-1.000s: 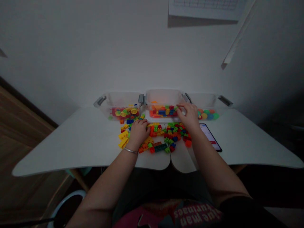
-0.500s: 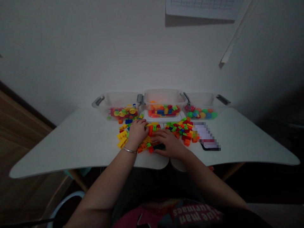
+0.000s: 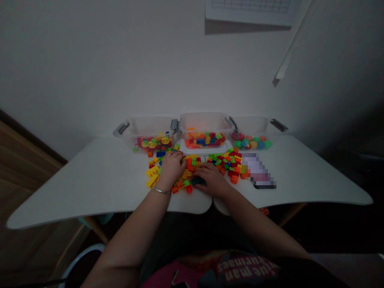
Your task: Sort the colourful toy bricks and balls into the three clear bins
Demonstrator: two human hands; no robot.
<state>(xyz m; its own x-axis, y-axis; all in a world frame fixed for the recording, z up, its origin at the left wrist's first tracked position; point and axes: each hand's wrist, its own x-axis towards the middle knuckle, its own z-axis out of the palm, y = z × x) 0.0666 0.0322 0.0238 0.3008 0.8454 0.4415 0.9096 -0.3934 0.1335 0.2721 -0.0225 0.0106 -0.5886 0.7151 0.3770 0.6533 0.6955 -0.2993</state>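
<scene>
Many small building blocks [image 3: 222,161] in red, yellow, green, orange and blue lie spread over the middle of the white table. My left hand [image 3: 173,168] rests on the left part of the pile, its fingers curled over blocks near yellow pieces [image 3: 153,181]. What its fingertips hold, if anything, is hidden. My right hand [image 3: 212,179] is just to the right, fingers bent and thumb apart, around a dark green piece [image 3: 198,182] at the near side of the pile. Red and orange blocks [image 3: 188,188] lie between my hands.
Three clear bins stand along the wall: the left bin [image 3: 153,125] with colourful pieces, the middle bin [image 3: 205,120] with blocks on a white lid [image 3: 204,151], the right bin [image 3: 253,124] with balls. A phone [image 3: 259,170] lies right of the pile on the table [image 3: 105,180].
My right thumb has drawn in closer to the fingers at the dark green piece. My left hand stays over the pile almost unmoved. The whole view has shifted slightly.
</scene>
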